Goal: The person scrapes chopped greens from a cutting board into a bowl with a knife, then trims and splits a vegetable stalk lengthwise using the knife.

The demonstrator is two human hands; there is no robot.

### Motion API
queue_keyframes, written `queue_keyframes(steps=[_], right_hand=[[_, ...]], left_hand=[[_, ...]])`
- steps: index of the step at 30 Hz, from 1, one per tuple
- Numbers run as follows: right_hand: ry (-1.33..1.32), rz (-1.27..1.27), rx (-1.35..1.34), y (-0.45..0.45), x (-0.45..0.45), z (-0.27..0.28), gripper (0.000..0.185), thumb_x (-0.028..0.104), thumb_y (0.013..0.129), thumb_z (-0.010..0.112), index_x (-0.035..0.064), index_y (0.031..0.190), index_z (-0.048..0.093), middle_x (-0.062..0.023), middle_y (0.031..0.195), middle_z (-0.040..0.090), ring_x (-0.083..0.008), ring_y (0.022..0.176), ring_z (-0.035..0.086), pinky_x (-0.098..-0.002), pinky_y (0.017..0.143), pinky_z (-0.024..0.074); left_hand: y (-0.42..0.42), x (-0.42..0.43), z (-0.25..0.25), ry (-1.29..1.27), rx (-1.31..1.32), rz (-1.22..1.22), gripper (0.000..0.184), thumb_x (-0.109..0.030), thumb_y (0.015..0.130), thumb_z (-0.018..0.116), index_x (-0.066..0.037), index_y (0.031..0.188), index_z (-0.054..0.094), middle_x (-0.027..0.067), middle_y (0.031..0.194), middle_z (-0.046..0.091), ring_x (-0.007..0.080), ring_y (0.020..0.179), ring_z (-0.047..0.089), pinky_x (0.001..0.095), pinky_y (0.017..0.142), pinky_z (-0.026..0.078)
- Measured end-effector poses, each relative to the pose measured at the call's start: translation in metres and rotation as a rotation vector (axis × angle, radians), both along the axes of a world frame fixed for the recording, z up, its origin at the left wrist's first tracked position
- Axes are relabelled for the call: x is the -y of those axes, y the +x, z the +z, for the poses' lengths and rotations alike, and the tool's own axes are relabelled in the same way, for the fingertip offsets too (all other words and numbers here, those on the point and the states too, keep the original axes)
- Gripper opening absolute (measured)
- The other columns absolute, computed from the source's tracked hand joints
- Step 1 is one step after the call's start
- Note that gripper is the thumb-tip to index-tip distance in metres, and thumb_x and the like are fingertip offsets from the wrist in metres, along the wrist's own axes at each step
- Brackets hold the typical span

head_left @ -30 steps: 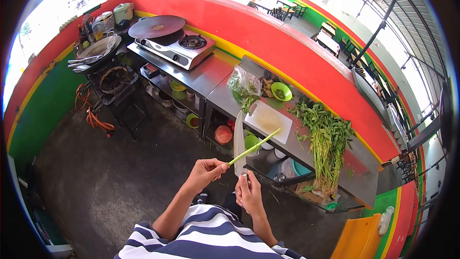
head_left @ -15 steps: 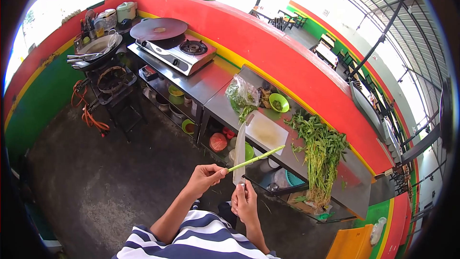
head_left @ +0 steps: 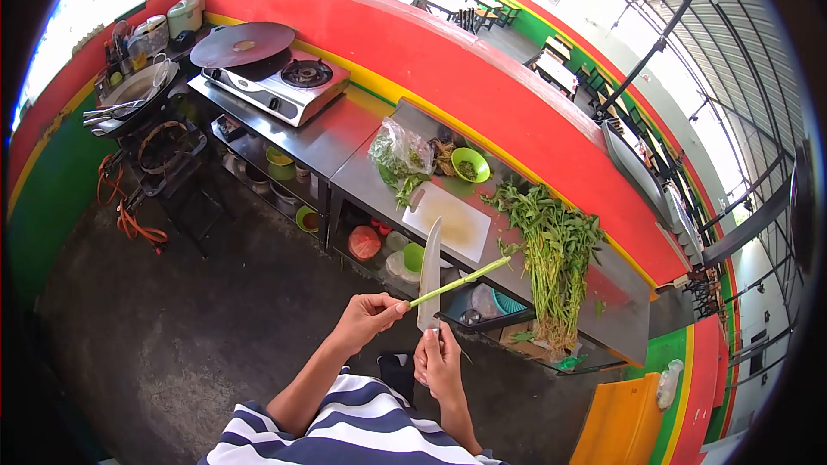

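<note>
My left hand [head_left: 370, 320] pinches the near end of a long green stalk [head_left: 465, 280], which slants up to the right. The handle of a large knife [head_left: 430, 271] is in my right hand [head_left: 438, 362], its blade upright and crossing the stalk. Beyond them a white cutting board [head_left: 448, 222] lies on the metal counter [head_left: 349, 174]. A big bunch of leafy stems [head_left: 551, 263] rests to the board's right. Behind the board are a green bowl [head_left: 470, 165] and a clear plastic bag with leaves [head_left: 401, 153].
A gas stove [head_left: 276, 86] with a round flat pan [head_left: 241, 43] stands at the back left, near a wok [head_left: 133, 99] on a burner stand. Lower shelves hold a red bag [head_left: 363, 243] and bowls. A red wall [head_left: 482, 95] runs behind the counter.
The view has shifted, so the counter, stove and leafy bunch now appear further left. Both hands keep their grips, with the stalk still crossing the knife blade.
</note>
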State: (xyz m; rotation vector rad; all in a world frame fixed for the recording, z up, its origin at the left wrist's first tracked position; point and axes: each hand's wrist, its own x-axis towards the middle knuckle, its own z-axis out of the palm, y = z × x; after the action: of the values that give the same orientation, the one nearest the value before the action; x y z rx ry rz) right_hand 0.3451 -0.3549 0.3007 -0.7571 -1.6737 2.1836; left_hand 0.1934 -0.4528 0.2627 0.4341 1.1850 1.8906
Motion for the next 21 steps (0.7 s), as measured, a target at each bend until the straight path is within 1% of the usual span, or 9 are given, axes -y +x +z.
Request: queue_keyframes(steps=[2,5,7,8,10,12,14,16,21], right_hand=[[-0.017,0.006,-0.005,0.002,-0.004,-0.001,0.021,0.026,0.106,0.049,0.0063,0.112,0.05,0.0036,0.059,0.041,-0.0021,0.041,0.035,-0.02,0.034,0.0291],[-0.008,0.045,-0.002,0.0,-0.01,-0.003,0.022,0.027,0.106,0.049,0.006,0.112,0.05,0.0034,0.06,0.042,-0.0018,0.041,0.035,-0.0199,0.034,0.029],[0.016,0.034,-0.033,-0.006,-0.01,-0.003,0.023,0.028,0.106,0.048,0.0059,0.111,0.05,0.0033,0.06,0.042,-0.0016,0.041,0.034,-0.0198,0.034,0.0289],[-0.006,0.014,-0.051,-0.01,-0.009,0.001,0.02,0.026,0.107,0.046,0.007,0.101,0.047,0.0024,0.06,0.038,-0.003,0.039,0.033,-0.02,0.033,0.0275],[-0.001,0.025,-0.059,-0.015,-0.01,0.002,0.02,0.026,0.107,0.046,0.0069,0.101,0.047,0.0026,0.06,0.038,-0.0029,0.039,0.033,-0.02,0.033,0.0274],[0.003,0.034,-0.065,-0.018,-0.01,-0.001,0.02,0.027,0.107,0.046,0.0069,0.101,0.046,0.0027,0.06,0.038,-0.0029,0.039,0.033,-0.02,0.033,0.0273],[0.025,0.051,-0.052,-0.017,-0.011,-0.007,0.021,0.027,0.106,0.047,0.006,0.109,0.05,0.0041,0.06,0.04,-0.0014,0.042,0.034,-0.0198,0.035,0.0292],[0.033,0.058,-0.046,-0.018,-0.01,-0.007,0.021,0.026,0.106,0.048,0.0061,0.109,0.05,0.0043,0.06,0.041,-0.0013,0.042,0.035,-0.0198,0.035,0.0293],[0.038,0.075,-0.03,-0.018,-0.007,-0.001,0.02,0.025,0.105,0.049,0.0061,0.111,0.051,0.0047,0.06,0.042,-0.0007,0.043,0.036,-0.0196,0.037,0.0296]], left_hand=[[0.0,-0.001,-0.001,-0.008,-0.002,-0.018,0.021,-0.023,0.094,0.072,-0.002,0.091,0.074,-0.004,0.07,0.055,0.0034,0.06,0.043,0.0206,0.052,0.029],[-0.003,0.002,-0.001,-0.032,-0.081,-0.002,0.021,-0.024,0.093,0.072,-0.003,0.092,0.074,-0.0048,0.07,0.055,0.003,0.06,0.043,0.0202,0.052,0.029],[-0.004,0.005,0.003,-0.028,-0.161,0.016,0.025,-0.029,0.093,0.073,-0.004,0.091,0.075,-0.0058,0.069,0.057,0.0013,0.061,0.046,0.0195,0.051,0.033],[-0.003,0.005,0.001,-0.031,-0.164,0.024,0.025,-0.029,0.093,0.073,-0.004,0.091,0.075,-0.0058,0.069,0.057,0.0013,0.061,0.046,0.0195,0.051,0.033],[0.001,0.006,-0.003,-0.05,-0.171,0.002,0.024,-0.029,0.092,0.073,-0.005,0.092,0.075,-0.0058,0.07,0.057,0.0013,0.062,0.046,0.0198,0.051,0.033],[0.004,0.007,-0.001,-0.062,-0.154,0.043,0.022,-0.027,0.092,0.073,-0.005,0.092,0.076,-0.0055,0.071,0.056,0.0019,0.062,0.045,0.0198,0.052,0.032],[0.005,0.009,0.0,-0.074,-0.137,0.077,0.02,-0.024,0.092,0.073,-0.004,0.092,0.076,-0.0053,0.072,0.056,0.0026,0.062,0.045,0.0198,0.053,0.031],[0.006,0.009,-0.002,-0.053,-0.098,0.112,0.02,-0.024,0.093,0.073,-0.004,0.091,0.075,-0.0046,0.072,0.056,0.0027,0.062,0.045,0.0198,0.053,0.031],[0.003,0.01,-0.004,-0.025,-0.054,0.098,0.02,-0.023,0.093,0.072,-0.003,0.091,0.073,-0.0038,0.072,0.057,0.0028,0.063,0.045,0.02,0.053,0.031]])
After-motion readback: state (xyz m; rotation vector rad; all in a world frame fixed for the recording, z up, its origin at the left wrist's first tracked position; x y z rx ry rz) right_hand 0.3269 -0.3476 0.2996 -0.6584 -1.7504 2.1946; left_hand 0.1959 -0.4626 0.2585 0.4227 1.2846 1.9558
